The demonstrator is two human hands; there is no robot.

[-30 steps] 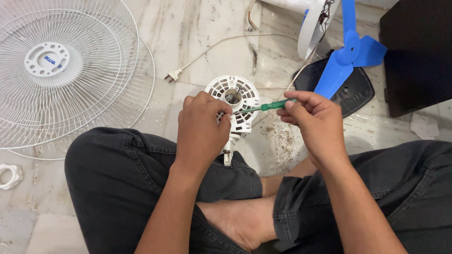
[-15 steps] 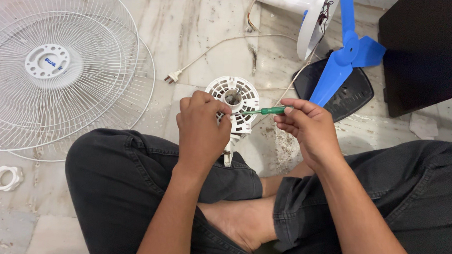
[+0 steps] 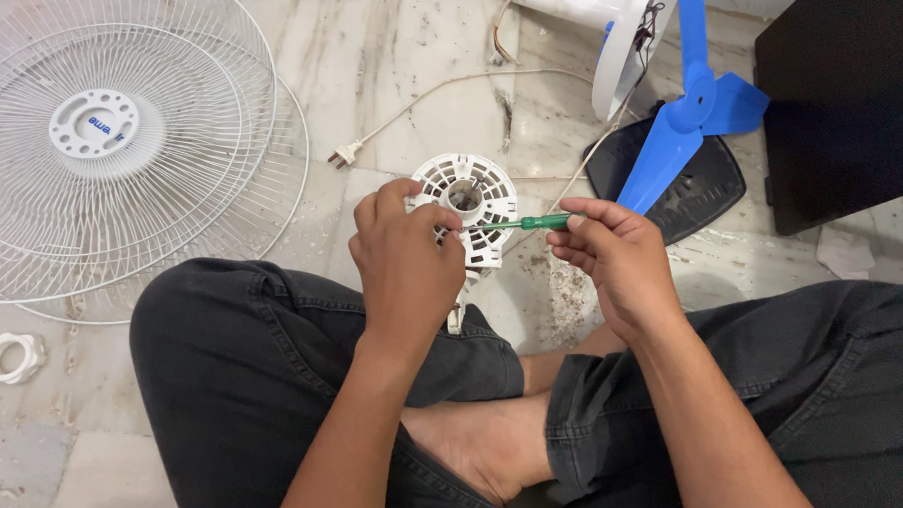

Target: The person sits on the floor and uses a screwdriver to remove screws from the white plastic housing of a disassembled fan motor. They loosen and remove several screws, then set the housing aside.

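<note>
While sitting cross-legged on marble floor [image 3: 415, 75], am holding white round vented motor housing [image 3: 475, 198] above knees, centre of view. Left hand [image 3: 407, 261] closing around housing's left rim, fingers curled over edge. Right hand [image 3: 617, 258] pinching green-handled screwdriver [image 3: 525, 222], shaft lying level, tip pointing left into housing near left fingers. White fan grilles [image 3: 118, 155] lying far left; small white ring [image 3: 10, 357] sitting near left. Blue fan blade [image 3: 692, 125] and black base [image 3: 699, 190] resting far right; white cord with plug [image 3: 345, 155] trailing beyond housing.
</note>
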